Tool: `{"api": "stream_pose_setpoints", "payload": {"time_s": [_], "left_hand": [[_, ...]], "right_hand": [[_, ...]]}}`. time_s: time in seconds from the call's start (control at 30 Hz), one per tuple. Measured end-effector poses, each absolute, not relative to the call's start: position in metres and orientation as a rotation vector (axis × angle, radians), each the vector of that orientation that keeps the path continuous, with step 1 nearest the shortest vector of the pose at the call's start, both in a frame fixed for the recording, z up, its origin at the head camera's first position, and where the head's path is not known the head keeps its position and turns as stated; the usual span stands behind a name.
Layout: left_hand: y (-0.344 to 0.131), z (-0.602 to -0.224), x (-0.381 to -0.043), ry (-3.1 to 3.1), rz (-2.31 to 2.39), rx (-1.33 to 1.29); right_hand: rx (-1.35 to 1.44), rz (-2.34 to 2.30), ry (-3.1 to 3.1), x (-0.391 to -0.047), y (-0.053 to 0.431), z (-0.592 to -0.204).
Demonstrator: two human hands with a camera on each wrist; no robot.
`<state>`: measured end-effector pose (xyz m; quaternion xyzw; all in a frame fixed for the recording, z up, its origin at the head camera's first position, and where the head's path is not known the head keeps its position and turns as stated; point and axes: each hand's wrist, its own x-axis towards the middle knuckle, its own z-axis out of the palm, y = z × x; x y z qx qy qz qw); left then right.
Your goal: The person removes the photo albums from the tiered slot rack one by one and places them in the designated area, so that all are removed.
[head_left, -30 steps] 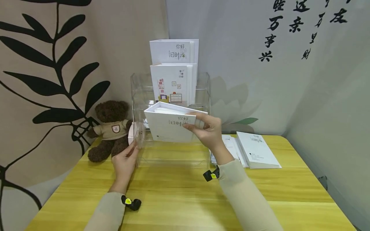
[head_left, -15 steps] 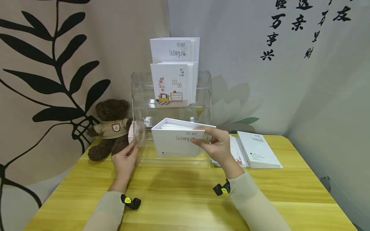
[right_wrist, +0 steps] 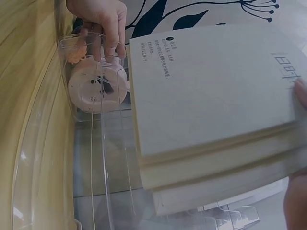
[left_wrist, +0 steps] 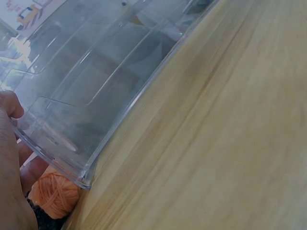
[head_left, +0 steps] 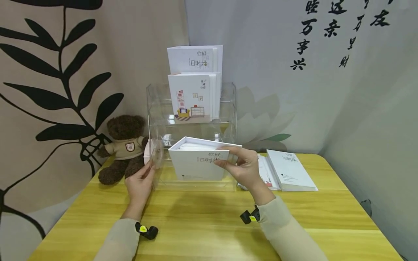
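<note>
Faces pale walls (head_left: 261, 54), painted with dark leafy stems (head_left: 62, 79) at the left and lettered with black brush characters (head_left: 302, 47) at the right. Reaches in pale sleeves (head_left: 289, 230) over a yellow wooden table (head_left: 196, 224). Has ahead a clear tiered rack (head_left: 196, 186), with a brown teddy bear (head_left: 127, 127) in a tan shirt seated near its left side. Shows upright white books (head_left: 192, 99) in the upper tiers, stepped up from front to rear. Holds a white boxed book (head_left: 196, 165) over the lowest tier, open edge up and slightly tilted; cannot tell whether touching the tier. Has loose books (head_left: 292, 170) lying at the right, beside the rack. Grips the boxed book at its right end with the right hand (head_left: 245, 169), pressing the thumb on the lettered front. Pinches the rack's left wall between thumb and fingers of the left hand (head_left: 140, 184). Has a pale pink round object (right_wrist: 96, 88) beyond that wall, and an orange yarn ball (left_wrist: 55, 194) near the left fingertips. Wears a small black camera (head_left: 249, 216) on each wrist.
</note>
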<state>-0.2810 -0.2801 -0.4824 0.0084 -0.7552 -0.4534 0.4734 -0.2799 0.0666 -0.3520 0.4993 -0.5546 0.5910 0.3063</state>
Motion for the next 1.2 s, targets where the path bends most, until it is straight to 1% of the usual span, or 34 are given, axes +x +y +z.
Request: {"api": "stream_pose_setpoints", "payload": {"time_s": [0.37,0.67,0.87,1.2], "left_hand": [[-0.279,-0.482,-0.28,-1.867,-1.111,0.05],[-0.279,-0.483,-0.281,-1.889,-1.12,0.082],[-0.281,-0.485,-0.279,-1.893,-1.109,0.084],[-0.279,-0.481,-0.278,-1.913,-1.157,0.087]], "right_hand": [[1.351,1.541,-1.446,-0.274,0.073,-0.345],[1.363,1.569,-1.415,-0.261,0.102,-0.343],[1.375,1.608,-1.405,-0.258,0.12,-0.347],[1.365,1.642,-1.45,-0.26,0.128,-0.351]]}}
